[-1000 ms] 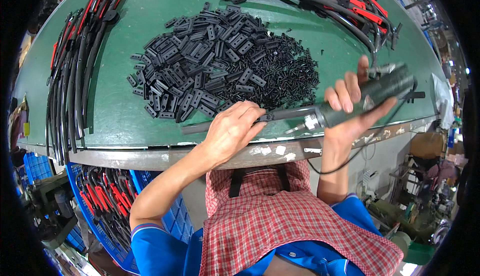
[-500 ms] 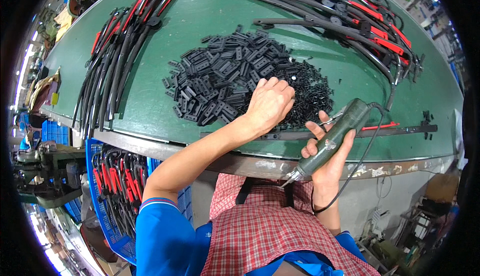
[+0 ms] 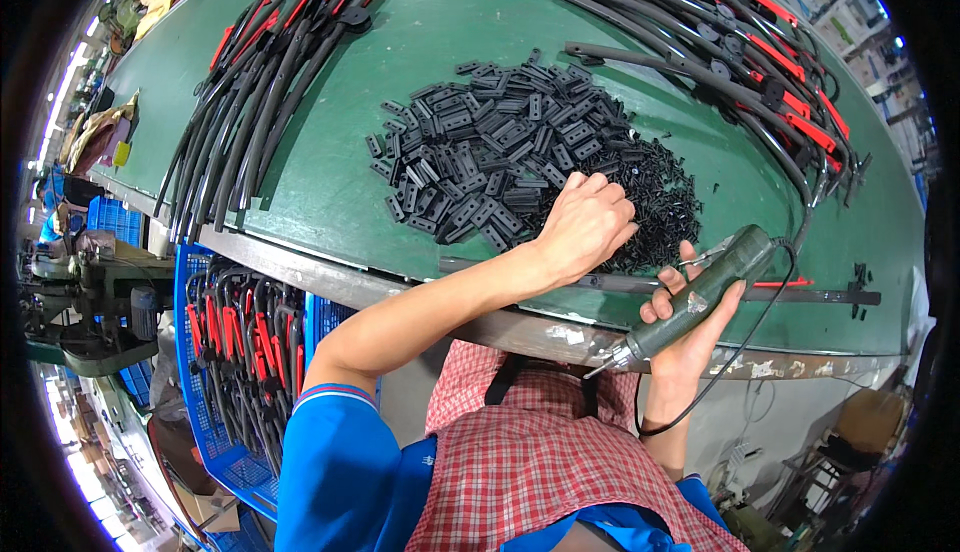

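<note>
**Dark tube (image 3: pixel 615 283) close to the table edge (image 3: pixel 540 334)**

Our left hand (image 3: pixel 588 224) curls over the screws (image 3: pixel 665 202); whether its fingers hold one, we cannot tell. Our right hand (image 3: pixel 697 340) grips the green screwdriver (image 3: pixel 712 287). Its bump could push the dark tube off. Left of the black parts (image 3: pixel 500 137) is more room.

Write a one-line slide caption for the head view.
Left hand at the small black screws, right hand holding a corded green power screwdriver at a green table.
</note>
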`<action>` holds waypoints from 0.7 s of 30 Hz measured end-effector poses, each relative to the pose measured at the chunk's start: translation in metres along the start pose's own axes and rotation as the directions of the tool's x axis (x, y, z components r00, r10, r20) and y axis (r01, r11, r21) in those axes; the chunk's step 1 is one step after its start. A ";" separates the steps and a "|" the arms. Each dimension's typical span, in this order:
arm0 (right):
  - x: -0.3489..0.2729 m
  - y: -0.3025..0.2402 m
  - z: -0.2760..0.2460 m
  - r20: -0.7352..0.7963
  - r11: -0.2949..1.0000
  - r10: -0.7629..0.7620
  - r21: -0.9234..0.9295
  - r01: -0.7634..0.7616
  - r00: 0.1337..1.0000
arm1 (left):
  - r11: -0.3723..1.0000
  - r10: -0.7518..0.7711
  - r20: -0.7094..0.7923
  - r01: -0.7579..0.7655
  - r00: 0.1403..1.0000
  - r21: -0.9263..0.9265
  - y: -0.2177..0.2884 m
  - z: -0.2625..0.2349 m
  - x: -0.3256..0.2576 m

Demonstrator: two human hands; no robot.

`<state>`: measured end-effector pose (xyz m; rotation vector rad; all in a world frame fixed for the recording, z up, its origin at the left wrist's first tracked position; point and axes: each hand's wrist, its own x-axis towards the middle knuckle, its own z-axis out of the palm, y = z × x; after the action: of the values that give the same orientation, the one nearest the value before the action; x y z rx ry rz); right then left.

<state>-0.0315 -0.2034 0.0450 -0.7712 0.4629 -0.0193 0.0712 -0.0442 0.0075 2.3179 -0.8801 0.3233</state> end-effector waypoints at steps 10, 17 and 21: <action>0.023 -0.043 0.062 0.314 0.843 -0.528 0.305 0.443 0.789 | 0.896 0.154 -0.081 -0.174 0.985 -0.408 -0.007 -0.043 -0.043; 0.028 -0.024 0.071 0.426 0.840 -0.541 0.312 0.444 0.725 | 0.861 0.213 -0.049 -0.211 0.976 -0.462 -0.013 -0.048 -0.049; 0.027 -0.023 0.072 0.408 0.854 -0.517 0.306 0.421 0.752 | 0.852 0.219 -0.062 -0.222 0.974 -0.475 -0.014 -0.047 -0.051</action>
<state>0.0254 -0.1766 0.0950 -0.6508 -0.2209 -0.3399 0.0427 0.0198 0.0150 1.7598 -1.0887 0.1781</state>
